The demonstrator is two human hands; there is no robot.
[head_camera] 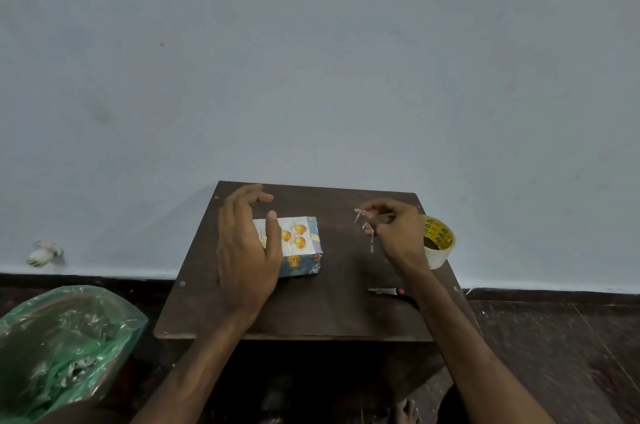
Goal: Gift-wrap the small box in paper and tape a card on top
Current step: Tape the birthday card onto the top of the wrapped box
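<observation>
Bare forearms (194,364) reach in from the bottom of the view. Behind everything stands a plain pale wall (311,59). Against it is a dark wooden surface (311,312), and on the floor off its near left corner sits a bin lined with a green plastic bag (62,337).

The left hand (247,250) lies over the left part of the box (301,264). Its fingers are loosely arched and apart, gripping nothing, and its thumb lies on the card (296,233). The box is wrapped in blue printed paper and sits left of the middle of the surface, closer to the far edge. The balloon card lies flat on its top.

The right hand (398,233) hovers towards the far right corner with its fingertips pinched on a crumpled tape strip (367,226). Just behind it, a tape roll (440,243) stands at the right edge, partly over it.

Wrapping looks done, so I judge that fixing the card is what remains. The tape strip looks curled and could stick to itself or to the fingers before it reaches the card. The card may slide if the thumb lifts. A nudge from the right wrist could tip the tape roll off the edge.

The left hand hides the card's left side, so I cannot tell whether any tape holds it there. A small white and pink object (384,291) near the right forearm is half covered and I cannot identify it. A pale lump (43,253) by the wall is too blurred to name.
</observation>
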